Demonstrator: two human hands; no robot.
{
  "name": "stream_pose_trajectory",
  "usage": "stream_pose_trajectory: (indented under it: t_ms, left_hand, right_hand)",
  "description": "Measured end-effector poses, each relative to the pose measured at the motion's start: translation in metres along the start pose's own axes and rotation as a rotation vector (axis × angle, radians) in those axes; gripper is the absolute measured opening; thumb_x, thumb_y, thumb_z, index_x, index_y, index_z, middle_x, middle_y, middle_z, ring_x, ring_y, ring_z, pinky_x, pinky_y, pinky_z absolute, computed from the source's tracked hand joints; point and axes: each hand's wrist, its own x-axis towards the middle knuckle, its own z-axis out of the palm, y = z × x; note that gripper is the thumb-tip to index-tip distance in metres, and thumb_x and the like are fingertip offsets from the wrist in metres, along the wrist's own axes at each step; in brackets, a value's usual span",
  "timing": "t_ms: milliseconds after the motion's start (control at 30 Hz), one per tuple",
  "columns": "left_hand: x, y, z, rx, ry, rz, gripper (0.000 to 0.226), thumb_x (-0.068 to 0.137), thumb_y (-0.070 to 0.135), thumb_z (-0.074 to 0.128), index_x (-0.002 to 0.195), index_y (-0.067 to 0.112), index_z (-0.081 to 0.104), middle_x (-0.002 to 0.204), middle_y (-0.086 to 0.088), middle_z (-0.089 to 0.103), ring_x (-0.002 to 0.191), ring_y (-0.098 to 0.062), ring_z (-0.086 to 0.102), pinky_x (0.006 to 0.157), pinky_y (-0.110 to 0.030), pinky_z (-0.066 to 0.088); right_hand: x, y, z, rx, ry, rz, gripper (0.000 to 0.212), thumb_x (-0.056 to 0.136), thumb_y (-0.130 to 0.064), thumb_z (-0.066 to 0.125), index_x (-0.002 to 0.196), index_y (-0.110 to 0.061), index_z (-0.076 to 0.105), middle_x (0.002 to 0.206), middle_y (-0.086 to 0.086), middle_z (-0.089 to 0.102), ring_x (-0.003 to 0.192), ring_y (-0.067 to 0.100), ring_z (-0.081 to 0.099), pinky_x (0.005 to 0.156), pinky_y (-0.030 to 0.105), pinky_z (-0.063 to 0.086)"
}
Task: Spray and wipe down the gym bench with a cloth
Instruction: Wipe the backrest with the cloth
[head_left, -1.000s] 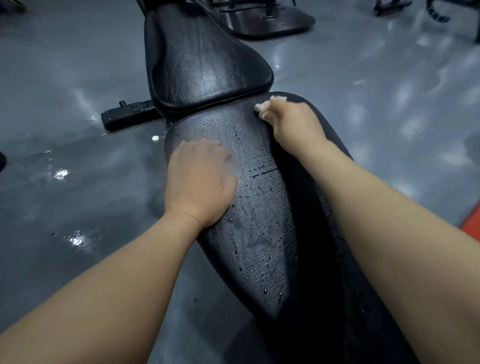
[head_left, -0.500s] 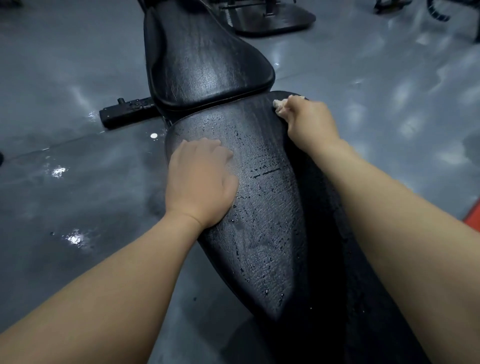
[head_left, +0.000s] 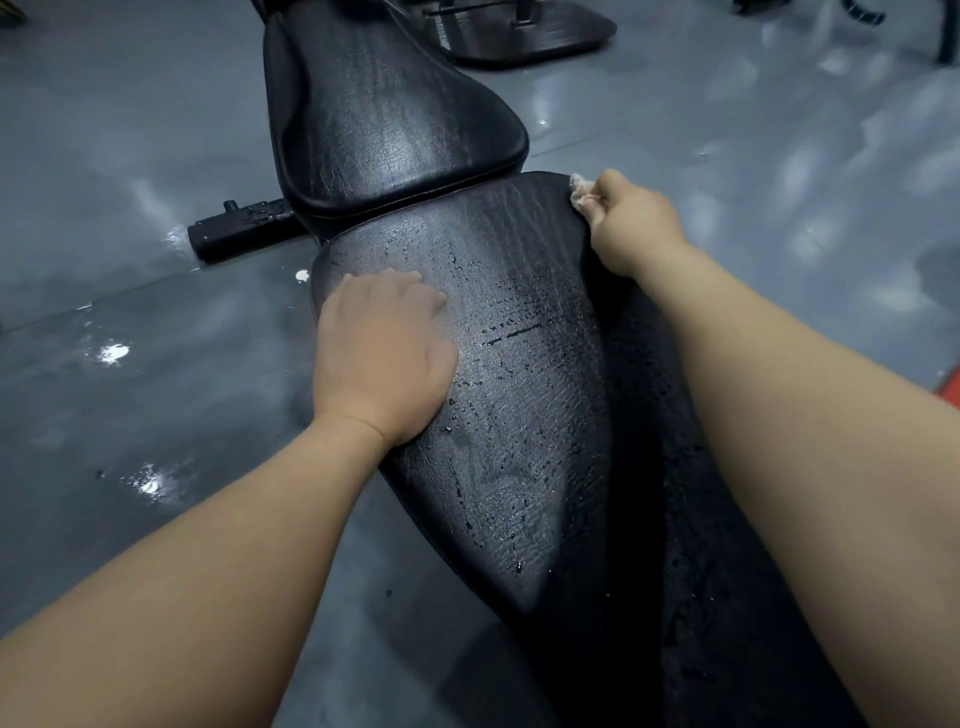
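The black padded gym bench (head_left: 519, 415) runs from the bottom of the view up the middle, its cracked surface beaded with spray droplets. A second black pad (head_left: 395, 119) of the bench rises just beyond it. My right hand (head_left: 631, 223) grips a small pale cloth (head_left: 579, 189) and holds it against the pad's far right corner; most of the cloth is hidden inside my fist. My left hand (head_left: 382, 353) rests flat on the left part of the pad, fingers together, holding nothing.
Grey glossy floor (head_left: 130, 364) with wet patches lies on both sides. A black frame bar (head_left: 239, 228) sticks out to the left under the bench. A dark equipment base (head_left: 524, 31) stands at the top. A red edge (head_left: 948, 384) shows at the right.
My right hand has slid the cloth to the right across the far end of the pad, reaching its right corner. My left hand has stayed in place.
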Motion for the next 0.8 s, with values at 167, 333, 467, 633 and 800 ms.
stream_pose_trajectory:
  t_ms: [167, 333, 467, 633, 800]
  left_hand:
    - [0.0, 0.001, 0.0, 0.0, 0.005, -0.006, 0.038, 0.084, 0.034, 0.052, 0.118, 0.021, 0.066, 0.128, -0.003, 0.06, 0.124, -0.031, 0.048, 0.12, -0.046, 0.023]
    - [0.0, 0.001, 0.001, -0.005, 0.013, -0.008, 0.038, 0.084, 0.033, 0.051, 0.117, 0.021, 0.066, 0.127, -0.004, 0.06, 0.124, -0.032, 0.048, 0.119, -0.047, 0.024]
    - [-0.001, 0.002, 0.001, -0.011, 0.014, -0.006, 0.038, 0.085, 0.033, 0.051, 0.117, 0.02, 0.066, 0.127, -0.005, 0.06, 0.123, -0.033, 0.048, 0.12, -0.047, 0.023]
    - [0.001, 0.001, 0.002, -0.01, 0.008, -0.009, 0.038, 0.084, 0.035, 0.051, 0.117, 0.021, 0.066, 0.127, -0.005, 0.06, 0.122, -0.034, 0.049, 0.119, -0.049, 0.025]
    - [0.002, 0.001, 0.004, -0.016, 0.02, -0.009, 0.038, 0.084, 0.035, 0.05, 0.116, 0.021, 0.067, 0.126, -0.004, 0.06, 0.122, -0.032, 0.049, 0.119, -0.048, 0.025]
  right_hand:
    - [-0.03, 0.017, -0.002, 0.035, 0.016, 0.068, 0.029, 0.105, -0.037, 0.048, 0.121, -0.015, 0.057, 0.124, 0.02, 0.065, 0.114, 0.041, 0.057, 0.087, 0.039, 0.044]
    - [-0.065, 0.024, -0.007, 0.07, 0.047, 0.118, 0.028, 0.104, -0.033, 0.05, 0.125, -0.017, 0.061, 0.131, 0.01, 0.066, 0.121, 0.035, 0.057, 0.088, 0.034, 0.043]
    - [-0.093, 0.034, -0.01, 0.037, 0.051, 0.137, 0.027, 0.104, -0.03, 0.052, 0.127, -0.02, 0.063, 0.134, 0.004, 0.065, 0.124, 0.031, 0.057, 0.089, 0.03, 0.041]
    - [-0.093, 0.036, 0.002, 0.121, 0.127, 0.137, 0.028, 0.1, -0.032, 0.054, 0.124, -0.028, 0.067, 0.128, -0.003, 0.07, 0.118, 0.028, 0.063, 0.096, 0.033, 0.049]
    - [-0.051, 0.015, -0.001, 0.129, 0.116, 0.103, 0.03, 0.102, -0.036, 0.053, 0.119, -0.022, 0.071, 0.123, 0.006, 0.071, 0.117, 0.031, 0.061, 0.092, 0.031, 0.046]
